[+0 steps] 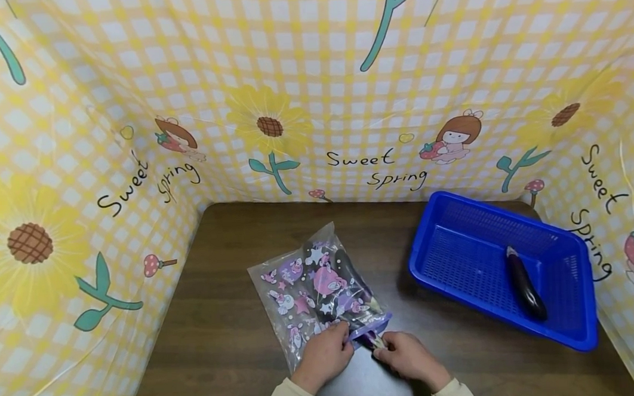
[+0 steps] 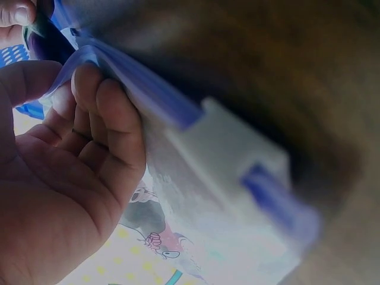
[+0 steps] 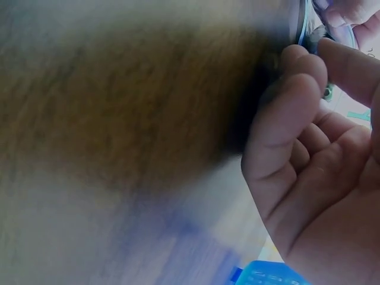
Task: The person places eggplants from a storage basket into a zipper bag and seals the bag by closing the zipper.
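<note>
A clear zip bag (image 1: 294,283) printed with pink and purple cartoon figures lies on the table, dark eggplants showing inside it. My left hand (image 1: 327,352) pinches the purple rim of its mouth between thumb and fingers; the left wrist view shows the rim (image 2: 142,83) and a white slider (image 2: 231,154). At the bag's mouth my right hand (image 1: 408,357) grips the stem end of an eggplant (image 1: 371,340), whose other end is inside the bag. In the right wrist view the fingers (image 3: 285,113) are curled, and that eggplant is mostly hidden.
A blue perforated plastic basket (image 1: 446,293) stands on the right of the brown wooden table (image 1: 216,323). One eggplant (image 1: 523,286) lies in it. Yellow checked cloth (image 1: 313,120) hangs close behind the table and along both sides.
</note>
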Tool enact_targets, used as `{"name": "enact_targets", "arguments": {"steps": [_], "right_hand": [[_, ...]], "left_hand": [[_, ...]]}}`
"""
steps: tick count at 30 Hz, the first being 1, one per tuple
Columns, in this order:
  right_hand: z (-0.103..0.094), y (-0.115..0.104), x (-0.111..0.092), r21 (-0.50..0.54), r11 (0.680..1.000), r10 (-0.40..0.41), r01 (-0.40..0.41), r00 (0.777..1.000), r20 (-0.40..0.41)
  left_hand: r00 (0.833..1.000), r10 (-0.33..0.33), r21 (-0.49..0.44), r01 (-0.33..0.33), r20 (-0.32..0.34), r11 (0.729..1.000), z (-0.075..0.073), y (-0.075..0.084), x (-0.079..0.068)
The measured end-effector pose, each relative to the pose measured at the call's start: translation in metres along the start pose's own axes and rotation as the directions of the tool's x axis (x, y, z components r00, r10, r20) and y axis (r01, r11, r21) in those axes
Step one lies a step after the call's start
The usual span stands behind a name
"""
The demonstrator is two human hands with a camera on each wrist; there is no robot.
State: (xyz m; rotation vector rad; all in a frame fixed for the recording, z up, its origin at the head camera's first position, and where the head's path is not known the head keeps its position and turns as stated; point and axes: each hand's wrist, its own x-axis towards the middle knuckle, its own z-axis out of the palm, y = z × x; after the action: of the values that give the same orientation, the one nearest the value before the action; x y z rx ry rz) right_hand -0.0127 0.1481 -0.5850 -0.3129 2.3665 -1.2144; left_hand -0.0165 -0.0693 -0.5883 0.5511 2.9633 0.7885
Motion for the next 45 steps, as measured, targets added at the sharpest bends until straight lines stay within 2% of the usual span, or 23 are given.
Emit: {"name": "enact_targets", "arguments": {"steps": [5,8,12,16,19,25,30,38,45], "right_hand": [[-0.002,0.002,-0.003,0.035,0.999,0.016,-0.018,0.999,0.032],[-0.006,0.002,-0.004,0.026,1.000,-0.006,0.005,0.999,0.043],[-0.022,0.002,-0.009,0.017,0.999,-0.029,0.028,0.999,0.034],[-0.045,-0.001,-0.016,0.026,1.000,0.001,-0.002,0.999,0.040],[-0.050,-0.002,-0.017,0.025,1.000,0.010,-0.012,0.998,0.065],[-0.026,-0.001,-0.010,0.043,0.999,-0.020,0.016,0.996,0.090],[-0.010,-0.004,-0.001,-0.030,0.995,-0.097,0.098,0.994,0.046],[-0.002,-0.008,0.008,-0.102,0.982,-0.155,0.157,0.988,0.024],[0.005,-0.014,0.023,-0.229,0.946,-0.239,0.231,0.971,-0.007]], "left_hand": [[0.999,-0.020,-0.028,0.021,0.040,0.999,0.000,0.002,0.000],[0.999,-0.022,-0.033,0.023,0.042,0.999,-0.001,0.002,0.000],[0.999,-0.020,-0.040,0.021,0.041,0.999,-0.001,0.001,0.001],[0.999,-0.028,-0.042,0.030,0.045,0.999,-0.002,-0.001,0.001],[0.999,-0.033,-0.025,0.034,0.038,0.999,-0.002,-0.003,0.000],[1.000,-0.020,-0.014,0.020,0.019,1.000,-0.001,-0.001,0.000],[1.000,-0.013,-0.009,0.013,0.016,1.000,-0.001,0.000,0.000],[1.000,-0.018,-0.006,0.018,0.006,1.000,-0.002,0.002,-0.001],[1.000,0.010,-0.009,-0.010,-0.002,1.000,-0.001,0.003,-0.001]]}}
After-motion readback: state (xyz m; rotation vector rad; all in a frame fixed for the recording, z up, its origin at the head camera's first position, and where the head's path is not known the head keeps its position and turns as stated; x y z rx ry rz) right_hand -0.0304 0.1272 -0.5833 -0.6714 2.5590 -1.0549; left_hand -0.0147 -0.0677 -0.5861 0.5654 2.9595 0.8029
